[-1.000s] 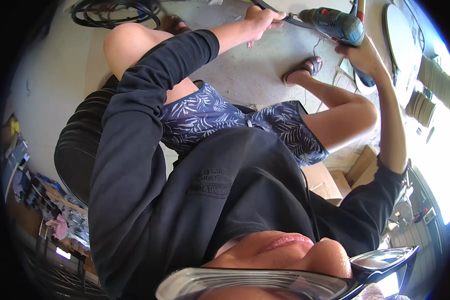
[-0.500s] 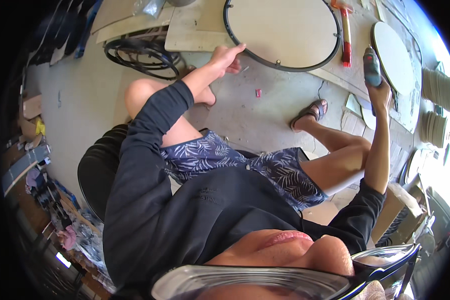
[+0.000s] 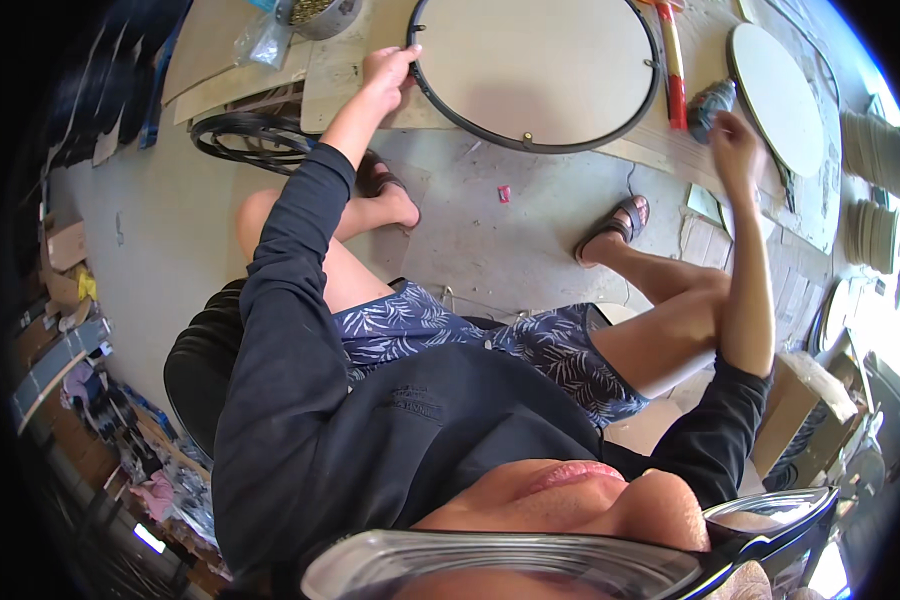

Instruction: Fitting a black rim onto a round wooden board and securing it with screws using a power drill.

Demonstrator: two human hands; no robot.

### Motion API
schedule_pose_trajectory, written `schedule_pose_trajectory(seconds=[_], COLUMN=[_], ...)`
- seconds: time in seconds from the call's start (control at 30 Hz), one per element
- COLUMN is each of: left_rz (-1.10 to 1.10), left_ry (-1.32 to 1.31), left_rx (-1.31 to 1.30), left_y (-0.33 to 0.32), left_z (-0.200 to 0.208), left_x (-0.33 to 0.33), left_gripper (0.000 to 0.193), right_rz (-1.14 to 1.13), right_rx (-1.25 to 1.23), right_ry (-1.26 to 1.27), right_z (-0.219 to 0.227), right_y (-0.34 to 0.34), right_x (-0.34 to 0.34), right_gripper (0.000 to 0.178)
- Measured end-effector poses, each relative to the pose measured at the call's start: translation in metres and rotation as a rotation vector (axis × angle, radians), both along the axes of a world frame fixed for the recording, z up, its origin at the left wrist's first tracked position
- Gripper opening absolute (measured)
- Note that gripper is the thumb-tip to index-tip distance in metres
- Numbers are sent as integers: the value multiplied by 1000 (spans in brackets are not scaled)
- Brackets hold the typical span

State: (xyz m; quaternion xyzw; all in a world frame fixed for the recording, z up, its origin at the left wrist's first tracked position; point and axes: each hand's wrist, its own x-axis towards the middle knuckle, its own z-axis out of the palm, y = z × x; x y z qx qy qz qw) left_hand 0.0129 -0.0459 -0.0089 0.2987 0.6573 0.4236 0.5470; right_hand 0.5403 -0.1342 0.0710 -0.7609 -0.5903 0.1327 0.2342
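Observation:
A round black frame with a pale disc inside it lies on the worktable, reaching over the near edge. Small clips sit along its inner rim. My left hand grips the frame's left side, thumb on the rim and fingers partly hidden. At the right, a cordless drill lies tilted on the table beside another pale disc. Blurred by motion, my right hand is close against the drill; whether the fingers still hold it is unclear.
A hammer with a red and pale handle lies right of the frame. Further right is a pale oval disc. Black rings are stacked below the table's left. A metal bowl of small parts stands at the far left, beside a plastic bag.
The drill went from upright in my right hand to tilted on the table near the hammer. My left hand moved up and left along the frame's rim, and the frame shifted left.

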Motion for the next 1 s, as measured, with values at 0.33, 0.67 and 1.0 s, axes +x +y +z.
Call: schedule_pose_trajectory(seconds=[0.33,0.67,1.0], left_rz=[28,-320,-256], left_ry=[-263,-370,-154], left_rx=[73,451,991], left_y=[27,25,-1], left_z=[14,71,135], left_x=[5,13,52], left_gripper=[13,25,53], right_rz=[-214,13,222], right_rx=[-353,138,154], right_ry=[801,992,1847], right_z=[-58,27,70], right_y=[44,40,19], right_x=[-71,-56,-45], right_gripper=[29,26,63])
